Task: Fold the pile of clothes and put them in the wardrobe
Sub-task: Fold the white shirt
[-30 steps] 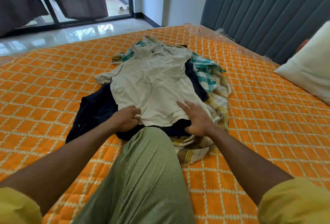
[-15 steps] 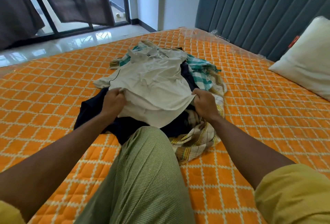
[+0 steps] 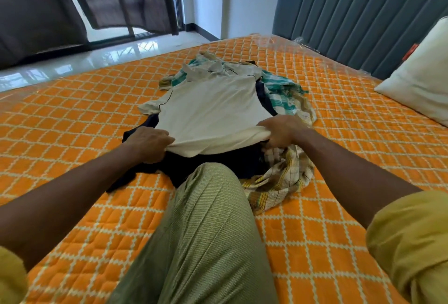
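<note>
Home bedroom: bed (image 3: 339,114) with orange quilted cover, white pillow (image 3: 421,80), padded headboard (image 3: 363,12), curtained glass door (image 3: 116,0).

A cream shirt (image 3: 213,112) with thin dark piping, a navy garment (image 3: 213,165), green-and-white (image 3: 278,90) and yellow-checked cloths (image 3: 283,180), on an orange bed cover (image 3: 72,119) with white lattice.

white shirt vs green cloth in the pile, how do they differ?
Pattern: the white shirt is plain with thin dark piping; the green cloth is checked.
Pose: the white shirt lies spread on top; the green cloth is crumpled at the pile's far right side.
Contact: left hand and right hand grip the white shirt's near hem; no hand touches the green cloth.
Shared: both lie unfolded on the bed.
</note>
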